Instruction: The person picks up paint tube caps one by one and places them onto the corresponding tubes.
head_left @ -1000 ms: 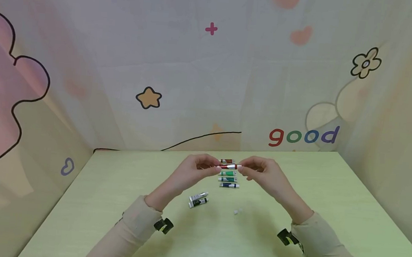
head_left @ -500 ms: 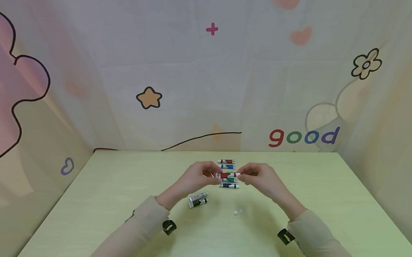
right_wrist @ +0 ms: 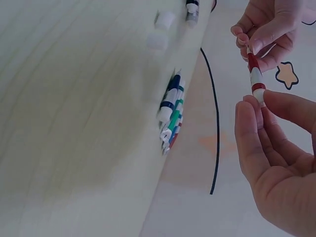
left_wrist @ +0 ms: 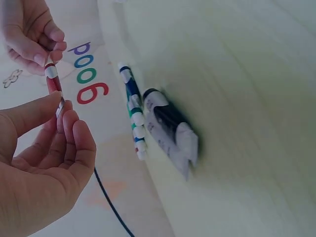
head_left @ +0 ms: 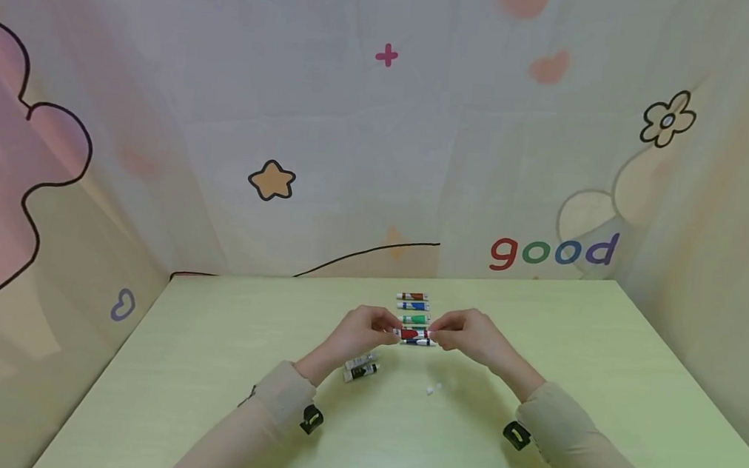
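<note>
Both hands hold a red paint tube (head_left: 411, 334) crosswise above the table. My left hand (head_left: 366, 331) pinches its flat crimped end between thumb and fingers. At the white cap end, my right hand (head_left: 469, 337) pinches with thumb and fingertips, as the right wrist view shows close up. Beneath and behind the red tube lies a row of tubes: a brown tube (head_left: 412, 296), a blue tube (head_left: 413, 306), a green tube (head_left: 415, 319) and a dark blue tube (head_left: 418, 343). Another green tube there is mostly hidden by the red one.
A black tube (head_left: 361, 372) and a silver-grey tube (head_left: 360, 360) lie side by side near the left forearm. Two small white pieces (head_left: 430, 391) rest on the table (head_left: 369, 449) between the arms. A printed curtain (head_left: 358, 114) hangs behind the table.
Both hands have come nearer with the red tube, from over the back of the row to over its front. The blue and green tubes behind now show.
</note>
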### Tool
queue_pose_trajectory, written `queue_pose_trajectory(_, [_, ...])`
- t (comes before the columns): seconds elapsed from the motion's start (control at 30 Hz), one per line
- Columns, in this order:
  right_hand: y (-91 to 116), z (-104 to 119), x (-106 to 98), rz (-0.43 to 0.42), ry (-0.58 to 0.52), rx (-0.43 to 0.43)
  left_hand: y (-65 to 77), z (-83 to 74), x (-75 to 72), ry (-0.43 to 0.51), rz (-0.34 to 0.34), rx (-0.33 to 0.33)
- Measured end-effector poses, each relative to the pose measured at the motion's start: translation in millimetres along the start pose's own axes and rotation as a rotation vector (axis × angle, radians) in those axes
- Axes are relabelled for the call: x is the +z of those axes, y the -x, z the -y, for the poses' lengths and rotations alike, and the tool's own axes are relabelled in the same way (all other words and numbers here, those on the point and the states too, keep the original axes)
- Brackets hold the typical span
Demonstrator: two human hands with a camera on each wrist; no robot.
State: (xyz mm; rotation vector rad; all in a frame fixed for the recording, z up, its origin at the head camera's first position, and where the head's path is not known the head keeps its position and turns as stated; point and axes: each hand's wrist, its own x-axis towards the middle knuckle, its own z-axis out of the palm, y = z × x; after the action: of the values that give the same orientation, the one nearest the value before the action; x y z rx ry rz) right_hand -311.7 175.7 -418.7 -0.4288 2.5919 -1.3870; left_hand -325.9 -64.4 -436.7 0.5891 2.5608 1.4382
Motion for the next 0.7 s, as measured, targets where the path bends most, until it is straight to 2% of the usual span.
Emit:
queue_pose_trajectory(0.17, [-5,-9,4,0.013,0.021,0.021,-5.8,8.9,7.5,-0.052,0.021,-0.014])
queue_pose_trajectory(0.33, [-12,-18,7,0.033,0.033,0.055,-13.2,17.2,15.5,-0.125,0.052,0.006])
queue_pose_trajectory(0.7, [-16,-30,11,0.073,0.074,0.093,-20.3,23.3,23.5,-0.215,0.086,0.022])
